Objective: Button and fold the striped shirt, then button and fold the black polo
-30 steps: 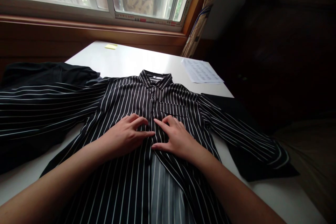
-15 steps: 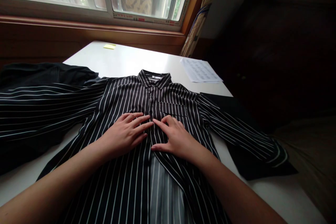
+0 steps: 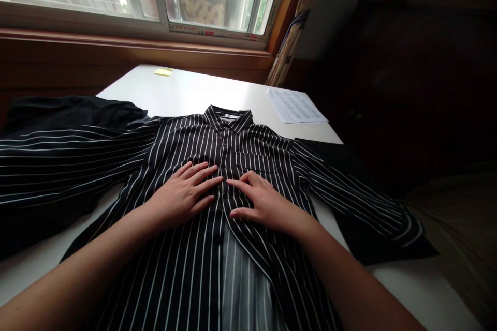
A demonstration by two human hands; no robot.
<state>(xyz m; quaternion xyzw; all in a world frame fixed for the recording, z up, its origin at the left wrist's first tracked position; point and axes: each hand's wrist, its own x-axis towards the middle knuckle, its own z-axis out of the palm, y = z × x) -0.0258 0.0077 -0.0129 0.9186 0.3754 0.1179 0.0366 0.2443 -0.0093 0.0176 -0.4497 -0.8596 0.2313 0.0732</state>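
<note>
Black striped shirt [image 3: 186, 258], lower front edges [image 3: 219, 279] parted, lies under left hand [image 3: 176, 197] and right hand [image 3: 268, 204], fingers [image 3: 208, 184] spread.

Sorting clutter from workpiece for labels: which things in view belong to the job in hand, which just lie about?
Job in hand:
striped shirt, partly open
left hand, right hand: on its front
white table under it

Apparently just lying about:
yellow paper, table's far end
printed sheets, right
dark fabric, left
black cloth, partly under the right-side sleeve
</note>
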